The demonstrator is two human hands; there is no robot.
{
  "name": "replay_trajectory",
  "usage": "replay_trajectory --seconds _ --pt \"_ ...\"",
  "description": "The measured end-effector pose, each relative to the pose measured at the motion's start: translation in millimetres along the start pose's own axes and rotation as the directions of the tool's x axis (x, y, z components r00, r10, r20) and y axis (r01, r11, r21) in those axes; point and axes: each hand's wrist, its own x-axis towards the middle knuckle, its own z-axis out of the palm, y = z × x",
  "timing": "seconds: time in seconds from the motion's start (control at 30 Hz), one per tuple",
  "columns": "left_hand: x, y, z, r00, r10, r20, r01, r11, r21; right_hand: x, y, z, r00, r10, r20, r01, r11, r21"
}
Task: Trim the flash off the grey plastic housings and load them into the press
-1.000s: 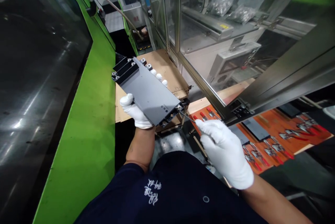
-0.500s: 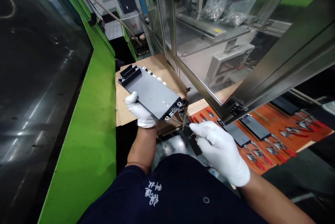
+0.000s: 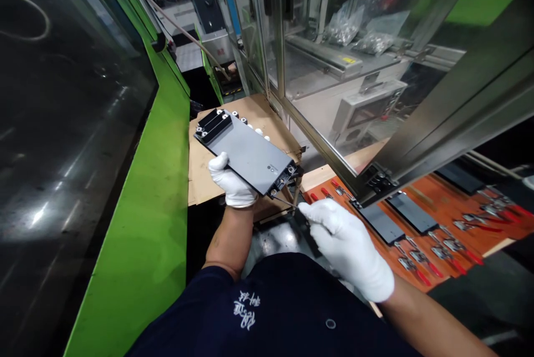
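Observation:
A flat grey panel [image 3: 254, 151] with black end fittings and small metal rings is held tilted over brown cardboard. My left hand [image 3: 233, 182], in a white glove, grips it from below, thumb on the near edge and fingertips showing along the far edge. White-gloved too, my right hand [image 3: 344, 243] is closed round a thin dark rod-like tool [image 3: 286, 201]. The tool's tip is at the panel's near right corner, by a ring; whether it touches cannot be told.
Cardboard [image 3: 204, 182] lies under the panel. A green machine frame [image 3: 137, 207] stands at the left. A metal-framed clear door [image 3: 317, 134] slants across the right. Beyond it, an orange board [image 3: 438, 243] bears grey panels and red-handled clamps.
The tool's tip has come closer to the panel's near corner. The panel and my left hand appear slightly lower and further right, as the whole view has shifted a little.

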Motion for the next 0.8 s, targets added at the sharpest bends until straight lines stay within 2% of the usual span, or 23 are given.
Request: replay_trajectory --seconds 0.1,0.23,0.33,0.43,0.6,0.63,0.73,0.8 --pt "1.6 -0.4 -0.6 1.0 0.01 -0.027 -0.01 1.0 0.021 1.6 2.0 1.5 0.999 -0.001 -0.04 0.0 1.0 -0.029" --pt "2.4 -0.4 0.0 0.997 0.016 -0.077 -0.008 0.995 0.102 2.2 2.5 3.1 0.998 0.056 0.043 -0.058 0.996 0.063" --pt "1.4 1.0 -3.6 0.998 -0.053 -0.042 0.057 0.994 0.089 -1.2 6.3 1.9 0.996 0.083 0.012 -0.084 0.991 0.109" --pt "-1.3 -0.8 -12.8 0.978 -0.209 -0.015 0.209 0.975 0.075 -6.6 13.2 -1.3 0.988 0.139 -0.074 -0.13 0.985 0.112" --pt "-3.9 -20.3 -40.5 0.89 -0.437 -0.134 0.446 0.894 0.046 -8.8 21.3 -8.2 0.972 0.205 -0.117 -0.192 0.974 0.118" --pt "-3.4 -25.3 -46.9 0.857 -0.491 -0.155 0.504 0.862 0.054 -8.1 22.3 -9.7 0.97 0.211 -0.12 -0.197 0.973 0.12" --pt "-2.7 -38.6 -62.7 0.722 -0.66 -0.209 0.686 0.722 0.092 -5.5 24.5 -14.3 0.969 0.221 -0.106 -0.208 0.971 0.12" --pt "-5.6 -45.5 -68.8 0.67 -0.71 -0.215 0.733 0.679 0.041 -4.3 24.8 -16.4 0.972 0.223 -0.081 -0.213 0.97 0.115"
